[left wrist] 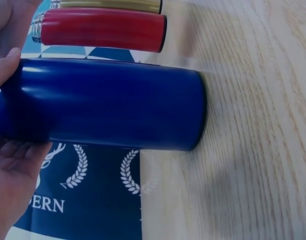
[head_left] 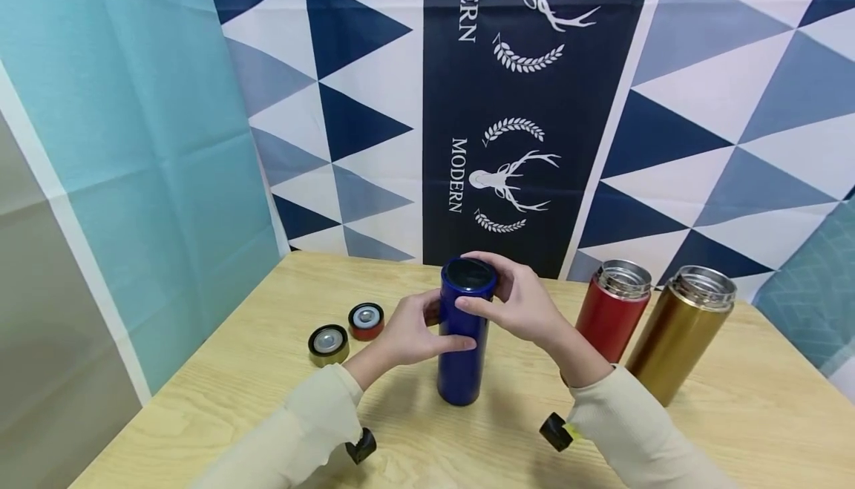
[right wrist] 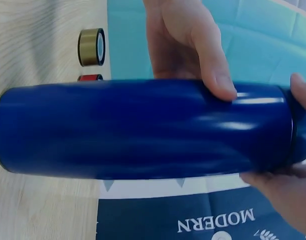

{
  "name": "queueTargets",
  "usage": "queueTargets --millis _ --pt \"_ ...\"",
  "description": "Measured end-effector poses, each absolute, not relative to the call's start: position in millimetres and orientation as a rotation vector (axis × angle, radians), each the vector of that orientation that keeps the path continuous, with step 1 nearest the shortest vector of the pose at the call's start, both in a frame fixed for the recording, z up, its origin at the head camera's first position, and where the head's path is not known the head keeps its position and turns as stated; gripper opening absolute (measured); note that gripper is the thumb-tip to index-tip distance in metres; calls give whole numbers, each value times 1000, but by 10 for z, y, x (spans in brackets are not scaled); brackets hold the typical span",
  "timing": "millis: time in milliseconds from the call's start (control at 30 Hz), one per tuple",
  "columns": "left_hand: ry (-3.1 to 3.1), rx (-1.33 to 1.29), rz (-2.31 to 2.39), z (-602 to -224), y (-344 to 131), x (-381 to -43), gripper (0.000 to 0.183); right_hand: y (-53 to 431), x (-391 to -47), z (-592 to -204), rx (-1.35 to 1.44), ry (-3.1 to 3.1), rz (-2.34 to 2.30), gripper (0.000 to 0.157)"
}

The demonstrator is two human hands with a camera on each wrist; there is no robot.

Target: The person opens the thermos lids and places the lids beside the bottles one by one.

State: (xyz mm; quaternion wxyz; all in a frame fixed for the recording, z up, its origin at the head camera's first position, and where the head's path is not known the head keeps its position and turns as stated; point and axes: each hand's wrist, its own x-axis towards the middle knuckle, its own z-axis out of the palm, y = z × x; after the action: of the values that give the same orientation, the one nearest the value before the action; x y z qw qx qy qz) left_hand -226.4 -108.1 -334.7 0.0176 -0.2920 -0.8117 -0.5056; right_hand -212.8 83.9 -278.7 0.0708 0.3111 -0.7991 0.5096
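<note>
A blue thermos bottle (head_left: 459,381) with a dark-topped lid (head_left: 470,274) stands upright on the wooden table, in front of me. My left hand (head_left: 413,332) grips its body from the left, thumb across the front. Higher up, my right hand (head_left: 524,302) holds the lid, with its thumb near the seam in front and the fingers behind. The right wrist view shows the seam below the blue lid (right wrist: 304,132), where the right fingers wrap. In the left wrist view the bottle's base (left wrist: 195,110) is close to the table.
To the right stand a red thermos (head_left: 608,322) and a gold thermos (head_left: 677,348), both uncapped with steel necks. A red-rimmed lid (head_left: 366,318) and a gold lid (head_left: 328,344) lie upturned at left. A patterned cloth (head_left: 374,199) hangs behind the table.
</note>
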Motion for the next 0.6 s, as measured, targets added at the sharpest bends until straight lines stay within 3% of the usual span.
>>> queueTargets --millis 367,600 --pt "-2536 -885 -1635 -3311 -1096 -2278 55 978 -2368 -2787 1302 -2355 1604 56" --pt "-2545 -880 -1614 -3332 -1093 -2254 57 1003 -2343 -2873 1236 -2362 1707 70"
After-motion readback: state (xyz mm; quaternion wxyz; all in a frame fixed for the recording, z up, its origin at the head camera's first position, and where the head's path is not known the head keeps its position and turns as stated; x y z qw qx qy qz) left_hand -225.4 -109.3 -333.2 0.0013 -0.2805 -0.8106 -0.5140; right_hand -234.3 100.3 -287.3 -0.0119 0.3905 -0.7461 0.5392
